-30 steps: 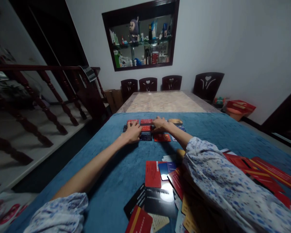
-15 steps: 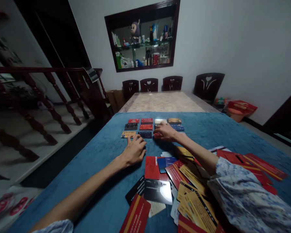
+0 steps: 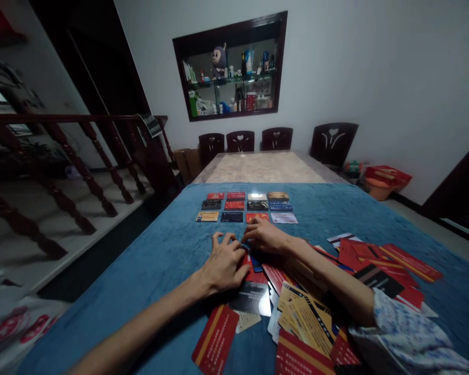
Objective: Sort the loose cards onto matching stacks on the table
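**Entry 1. Left hand** (image 3: 222, 263): lay palm down at the far edge of the loose pile, fingers spread and released, closed on nothing.

**Entry 2. Right hand** (image 3: 266, 237): fingers curled down at the same edge, their tips close to my left hand's. I could not tell whether they pinched a card.

**Entry 3. Loose pile of cards** (image 3: 300, 312): red, yellow and black cards, overlapping every way. It sat close to me on the blue cloth (image 3: 160, 255), partly under my right forearm.

**Entry 4. Grid of cards** (image 3: 245, 207): three rows of four, laid flat and square. It lay beyond both hands, its near row just past my right fingertips.

**Entry 5. Counter** (image 3: 263, 166): bare pale top beyond the cloth, with dark chairs (image 3: 240, 140) along its far end.

**Step, as I judged it:** singling out one card where the pile thinned toward the grid.

**Next move, as I judged it:** called for sliding one card clear of its overlapping neighbours so a fingertip could get under its edge. Flat cards on soft cloth give little to grip. The other hand needed to steady the rest.
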{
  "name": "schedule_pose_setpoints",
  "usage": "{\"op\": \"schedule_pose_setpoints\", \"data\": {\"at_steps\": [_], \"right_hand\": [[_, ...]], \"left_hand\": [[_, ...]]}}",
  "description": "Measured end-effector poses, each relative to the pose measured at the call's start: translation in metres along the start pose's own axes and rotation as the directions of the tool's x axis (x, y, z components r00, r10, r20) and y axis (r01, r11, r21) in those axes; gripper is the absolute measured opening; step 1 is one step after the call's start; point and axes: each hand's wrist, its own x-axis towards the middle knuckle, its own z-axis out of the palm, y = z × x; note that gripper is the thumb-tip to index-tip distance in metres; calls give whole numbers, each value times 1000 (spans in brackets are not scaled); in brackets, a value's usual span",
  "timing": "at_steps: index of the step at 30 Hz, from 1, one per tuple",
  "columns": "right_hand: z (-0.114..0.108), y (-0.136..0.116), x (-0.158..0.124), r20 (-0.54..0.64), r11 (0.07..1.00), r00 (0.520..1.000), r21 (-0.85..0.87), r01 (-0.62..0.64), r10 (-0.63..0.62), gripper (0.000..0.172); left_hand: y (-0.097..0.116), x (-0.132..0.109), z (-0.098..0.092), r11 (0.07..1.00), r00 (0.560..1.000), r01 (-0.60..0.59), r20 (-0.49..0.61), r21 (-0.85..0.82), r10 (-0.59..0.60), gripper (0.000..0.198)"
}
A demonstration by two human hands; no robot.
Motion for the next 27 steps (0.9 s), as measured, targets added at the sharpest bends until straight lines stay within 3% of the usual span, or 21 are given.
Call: {"op": "schedule_pose_setpoints", "data": {"at_steps": [10,17,27], "right_hand": [[2,-14,0,66,1000,998,-1,8,-7,32],[0,-17,3,90,999,996,-29,21,-19,30],[3,-25,4,53,1000,999,-13,6,-5,19]], "left_hand": [[19,-2,3,992,992,120,25,39,-121,29],[8,-4,3,982,981,174,69,75,-179,21],[-7,-12,-10,976,970,201,125,80,-210,27]]}}
